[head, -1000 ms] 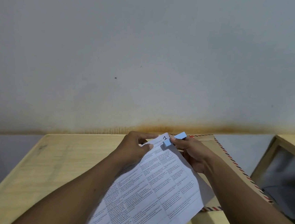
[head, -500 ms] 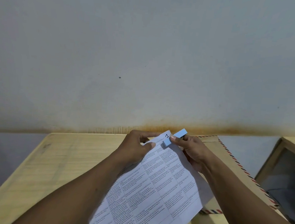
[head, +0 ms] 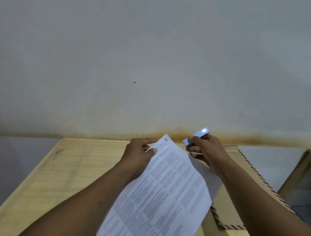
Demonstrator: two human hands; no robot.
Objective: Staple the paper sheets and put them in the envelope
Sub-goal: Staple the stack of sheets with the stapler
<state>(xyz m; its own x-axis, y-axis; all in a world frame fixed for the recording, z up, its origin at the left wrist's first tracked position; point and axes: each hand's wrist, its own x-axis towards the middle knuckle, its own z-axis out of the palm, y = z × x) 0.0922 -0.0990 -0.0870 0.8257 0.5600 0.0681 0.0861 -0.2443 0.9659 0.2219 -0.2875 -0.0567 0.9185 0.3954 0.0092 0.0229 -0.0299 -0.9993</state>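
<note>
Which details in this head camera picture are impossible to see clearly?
- Printed white paper sheets: text too small; near corner cut by the bottom edge.
- Brown striped-border envelope: mostly hidden under the sheets and right hand.
- Pale blue stapler: underside hidden by that hand's grip.

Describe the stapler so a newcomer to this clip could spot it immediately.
Start at the wooden table against the wall, then follow the right hand near its far edge. The stapler is the small pale blue block pinched there, just off the paper sheets, the only blue thing.
</note>
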